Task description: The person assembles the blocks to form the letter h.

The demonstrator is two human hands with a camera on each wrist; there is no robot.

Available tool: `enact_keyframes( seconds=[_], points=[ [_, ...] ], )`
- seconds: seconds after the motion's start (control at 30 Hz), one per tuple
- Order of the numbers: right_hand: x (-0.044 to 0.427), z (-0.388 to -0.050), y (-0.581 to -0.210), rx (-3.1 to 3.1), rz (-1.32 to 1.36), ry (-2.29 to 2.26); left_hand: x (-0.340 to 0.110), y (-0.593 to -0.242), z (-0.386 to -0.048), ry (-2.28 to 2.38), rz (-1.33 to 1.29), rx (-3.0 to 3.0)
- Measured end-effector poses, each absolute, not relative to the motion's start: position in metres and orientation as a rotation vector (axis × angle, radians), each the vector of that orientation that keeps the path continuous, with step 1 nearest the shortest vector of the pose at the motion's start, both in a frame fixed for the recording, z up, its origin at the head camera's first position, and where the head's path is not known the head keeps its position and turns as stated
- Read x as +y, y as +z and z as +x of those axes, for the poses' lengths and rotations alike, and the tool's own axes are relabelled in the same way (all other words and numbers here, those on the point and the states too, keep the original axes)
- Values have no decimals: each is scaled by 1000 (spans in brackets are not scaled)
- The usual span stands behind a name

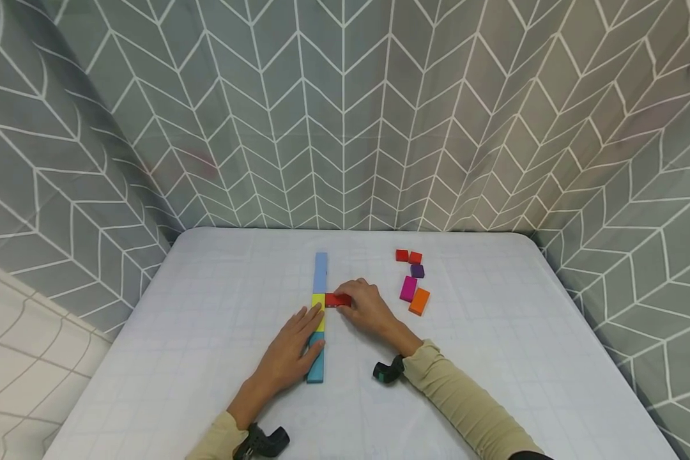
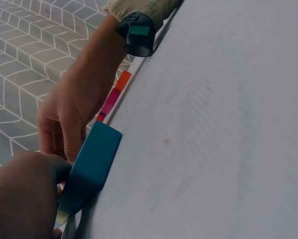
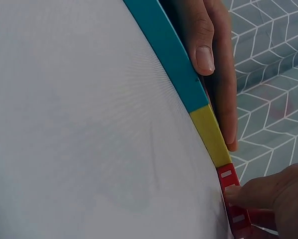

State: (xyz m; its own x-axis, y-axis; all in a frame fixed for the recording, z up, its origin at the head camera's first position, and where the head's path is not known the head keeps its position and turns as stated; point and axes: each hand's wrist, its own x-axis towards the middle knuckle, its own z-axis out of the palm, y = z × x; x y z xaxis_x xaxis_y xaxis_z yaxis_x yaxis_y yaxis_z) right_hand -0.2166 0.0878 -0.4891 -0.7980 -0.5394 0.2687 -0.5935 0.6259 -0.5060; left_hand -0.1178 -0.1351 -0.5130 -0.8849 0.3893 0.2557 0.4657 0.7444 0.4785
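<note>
A light blue block [image 1: 320,273], a yellow block [image 1: 318,298] and a teal block [image 1: 315,370] lie end to end in a straight row. My left hand [image 1: 287,350] rests along the row's left side, its straight fingers touching the yellow block and its thumb on the teal one. Between thumb and fingers, my right hand [image 1: 370,312] pinches a red block [image 3: 232,199] with pale rectangular marks. This red block lies crosswise, its left end against the right side of the row near the yellow block's far end. Fingers hide part of the yellow and red blocks.
Right of the right hand are two small red blocks [image 1: 402,255], a purple block [image 1: 417,271], a magenta block [image 1: 408,289] and an orange block [image 1: 419,301]. A white cloth covers the table [image 1: 218,287]. Behind it hangs a grey patterned curtain [image 1: 345,128].
</note>
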Motion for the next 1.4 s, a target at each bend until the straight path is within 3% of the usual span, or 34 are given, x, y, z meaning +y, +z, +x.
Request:
enact_keyframes(
  seconds=[0.4,1.4],
  points=[
    [98,-220,-483,-2732,981,929,-135,-514,-117,-828,-679,-2796],
    [172,-264,-463,-2726,682,1022,-134,-514,-116,-807,-660,-2804]
  ],
)
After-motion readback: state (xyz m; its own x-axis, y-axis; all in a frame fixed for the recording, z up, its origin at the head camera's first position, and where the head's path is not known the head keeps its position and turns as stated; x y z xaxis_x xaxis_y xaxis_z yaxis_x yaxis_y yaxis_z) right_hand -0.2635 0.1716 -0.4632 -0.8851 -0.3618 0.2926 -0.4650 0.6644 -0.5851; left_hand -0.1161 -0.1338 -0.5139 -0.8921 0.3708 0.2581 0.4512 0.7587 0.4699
